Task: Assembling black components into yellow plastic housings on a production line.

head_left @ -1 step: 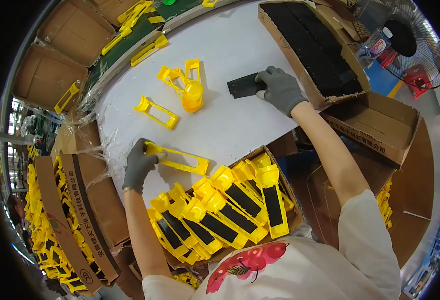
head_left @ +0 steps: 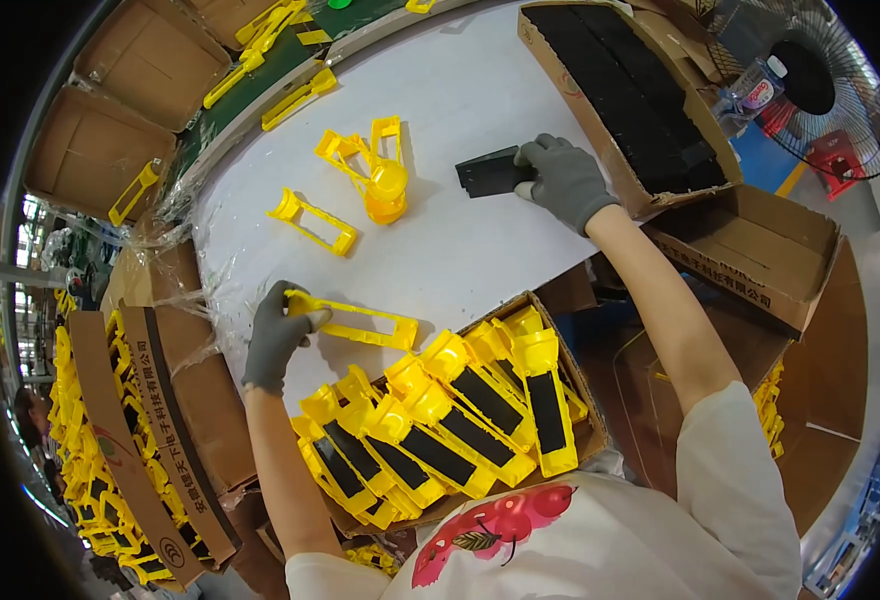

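Observation:
My gloved left hand [head_left: 282,335] pinches one end of a yellow plastic frame [head_left: 365,325] with a long rectangular opening. It is held low over the white tabletop, beside the near box. Farther right, my gloved right hand [head_left: 565,180] grips the end of some flat black strips [head_left: 490,173], which look stacked and slightly fanned. Another yellow frame [head_left: 315,222] lies on the table between my hands. Behind it sits a small cluster of yellow frames [head_left: 385,180]. Just in front of me, several yellow frames with black strips set in them [head_left: 480,400] fill a cardboard box [head_left: 590,445].
An open carton of black strips [head_left: 625,95] stands at the far right, beside an empty-looking carton [head_left: 750,255]. A fan [head_left: 810,80] and a bottle [head_left: 755,90] are beyond. At the left, a carton [head_left: 165,440] overflows with yellow frames. A green conveyor [head_left: 245,105] runs behind.
My left hand has shifted slightly, tilting its end of the yellow frame a little. My right hand and the black strips have barely moved.

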